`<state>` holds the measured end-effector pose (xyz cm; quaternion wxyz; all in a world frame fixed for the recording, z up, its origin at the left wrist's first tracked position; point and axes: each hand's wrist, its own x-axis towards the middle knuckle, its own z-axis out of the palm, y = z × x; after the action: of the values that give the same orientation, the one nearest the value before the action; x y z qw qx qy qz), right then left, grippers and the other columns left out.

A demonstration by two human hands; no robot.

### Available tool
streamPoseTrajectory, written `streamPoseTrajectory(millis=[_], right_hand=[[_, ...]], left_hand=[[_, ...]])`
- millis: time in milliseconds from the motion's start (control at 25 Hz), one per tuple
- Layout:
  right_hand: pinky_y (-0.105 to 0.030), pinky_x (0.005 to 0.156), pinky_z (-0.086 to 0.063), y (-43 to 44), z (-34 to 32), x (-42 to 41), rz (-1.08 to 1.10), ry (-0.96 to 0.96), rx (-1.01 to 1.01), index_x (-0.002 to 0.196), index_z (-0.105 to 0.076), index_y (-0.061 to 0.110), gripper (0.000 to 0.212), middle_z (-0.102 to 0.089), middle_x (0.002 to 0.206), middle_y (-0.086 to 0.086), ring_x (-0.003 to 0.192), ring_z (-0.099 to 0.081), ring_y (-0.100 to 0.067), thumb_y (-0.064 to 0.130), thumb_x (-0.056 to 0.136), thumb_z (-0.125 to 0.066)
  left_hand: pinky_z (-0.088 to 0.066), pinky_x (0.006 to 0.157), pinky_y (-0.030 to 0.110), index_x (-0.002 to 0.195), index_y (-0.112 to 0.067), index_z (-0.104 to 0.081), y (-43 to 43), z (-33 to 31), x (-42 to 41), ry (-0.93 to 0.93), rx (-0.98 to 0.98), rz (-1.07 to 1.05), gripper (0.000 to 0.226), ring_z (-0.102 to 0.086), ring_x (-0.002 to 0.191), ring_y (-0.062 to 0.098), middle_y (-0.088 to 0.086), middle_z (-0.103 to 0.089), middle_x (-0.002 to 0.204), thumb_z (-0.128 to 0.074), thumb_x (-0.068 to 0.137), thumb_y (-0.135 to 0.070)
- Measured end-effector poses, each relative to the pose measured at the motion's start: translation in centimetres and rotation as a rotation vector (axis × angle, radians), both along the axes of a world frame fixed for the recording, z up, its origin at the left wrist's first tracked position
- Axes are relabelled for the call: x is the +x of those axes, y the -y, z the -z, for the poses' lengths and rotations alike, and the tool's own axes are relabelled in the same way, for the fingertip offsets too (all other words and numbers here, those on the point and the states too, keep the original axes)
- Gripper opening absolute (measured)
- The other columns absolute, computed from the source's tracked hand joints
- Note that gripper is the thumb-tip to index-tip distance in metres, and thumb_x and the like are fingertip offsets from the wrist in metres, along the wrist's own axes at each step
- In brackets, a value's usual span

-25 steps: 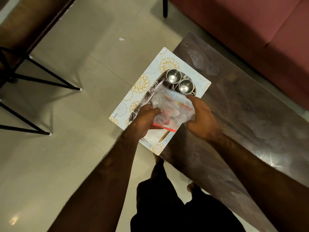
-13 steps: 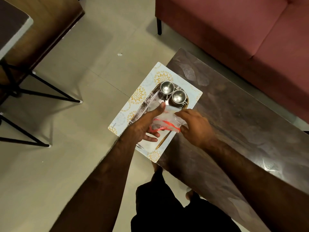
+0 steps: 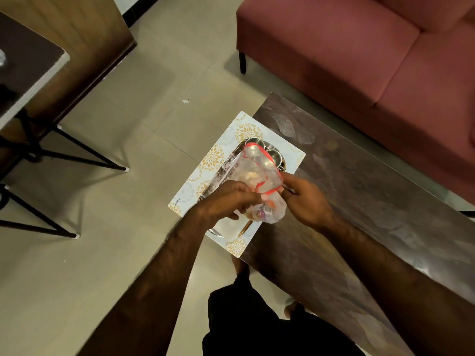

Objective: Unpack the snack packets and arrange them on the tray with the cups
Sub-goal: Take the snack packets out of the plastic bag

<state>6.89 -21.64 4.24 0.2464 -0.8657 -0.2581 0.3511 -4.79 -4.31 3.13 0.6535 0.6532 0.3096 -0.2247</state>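
I'm unpacking: my left hand (image 3: 226,201) grips the bag (image 3: 257,173) and my right hand (image 3: 305,201) pinches its edge, just above the tray (image 3: 216,232) and its cups (image 3: 274,155). Next I should spread the mouth and draw the packets (image 3: 261,214) out.

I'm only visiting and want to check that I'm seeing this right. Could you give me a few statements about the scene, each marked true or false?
1. Both the left hand and the right hand hold the bag. True.
2. The bag lies flat on the floor. False: it is held up over the tray.
3. Two metal cups stand on the tray. True.
4. The sofa is blue. False: it is pinkish red.
5. The bag is empty. False: coloured items show inside it.
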Motion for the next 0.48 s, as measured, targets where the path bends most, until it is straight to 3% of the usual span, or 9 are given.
streamPoseTrajectory(millis=[80, 160, 240, 320, 400, 480], right_hand=[[-0.039, 0.102, -0.052, 0.0, -1.0, -0.3, 0.115, -0.059, 0.123, 0.132, -0.066, 0.027, 0.032, -0.07, 0.129, 0.008, 0.117, -0.064, -0.012, 0.024, 0.107, -0.048], [-0.024, 0.089, -0.054, -0.1, -2.0, -0.6, 0.223, -0.191, 0.225, 0.128, -0.069, 0.027, 0.029, -0.072, 0.119, 0.017, 0.105, -0.067, 0.002, 0.029, 0.107, -0.049], [-0.017, 0.073, -0.051, -0.3, -2.7, -1.1, 0.267, -0.321, 0.238, 0.127, -0.066, 0.029, 0.029, -0.071, 0.108, 0.021, 0.093, -0.069, 0.006, 0.039, 0.104, -0.053], [-0.024, 0.068, -0.054, -0.9, -3.0, -1.6, 0.284, -0.336, 0.2, 0.134, -0.058, 0.027, 0.037, -0.07, 0.11, 0.011, 0.092, -0.072, -0.006, 0.041, 0.099, -0.061], [-0.033, 0.067, -0.062, -1.5, -3.1, -2.0, 0.321, -0.246, 0.184, 0.138, -0.05, 0.025, 0.045, -0.069, 0.11, 0.0, 0.094, -0.072, -0.017, 0.032, 0.097, -0.068], [-0.038, 0.07, -0.066, -1.7, -3.1, -1.9, 0.362, -0.173, 0.2, 0.139, -0.044, 0.028, 0.049, -0.069, 0.107, -0.004, 0.092, -0.074, -0.021, 0.019, 0.097, -0.068]], left_hand=[[-0.056, 0.069, 0.039, 0.061, -0.013, -0.067, 0.5, 0.1, -0.2, 0.068, 0.124, -0.013, 0.038, -0.064, 0.069, 0.013, 0.003, -0.067, 0.068, -0.077, 0.076, -0.046], [-0.058, 0.075, 0.047, 0.058, -0.004, -0.06, 0.8, 0.3, -0.3, 0.114, 0.169, -0.088, 0.036, -0.06, 0.066, 0.016, 0.006, -0.059, 0.063, -0.077, 0.082, -0.026], [-0.057, 0.07, 0.039, 0.051, -0.017, -0.053, 1.7, 0.1, -0.3, 0.164, 0.166, -0.105, 0.037, -0.057, 0.061, 0.011, -0.005, -0.055, 0.056, -0.076, 0.08, -0.018], [-0.054, 0.069, 0.037, 0.054, -0.022, -0.054, 3.1, -0.5, -0.2, 0.229, 0.187, -0.079, 0.032, -0.059, 0.061, 0.012, -0.009, -0.055, 0.055, -0.078, 0.075, -0.022], [-0.056, 0.079, 0.04, 0.065, -0.019, -0.061, 4.0, -0.8, -0.4, 0.298, 0.185, -0.078, 0.024, -0.065, 0.073, 0.019, -0.004, -0.063, 0.066, -0.08, 0.071, -0.032], [-0.057, 0.079, 0.033, 0.077, -0.017, -0.067, 3.9, -1.0, -0.8, 0.351, 0.101, -0.122, 0.023, -0.067, 0.082, 0.016, -0.002, -0.07, 0.079, -0.078, 0.074, -0.037]])
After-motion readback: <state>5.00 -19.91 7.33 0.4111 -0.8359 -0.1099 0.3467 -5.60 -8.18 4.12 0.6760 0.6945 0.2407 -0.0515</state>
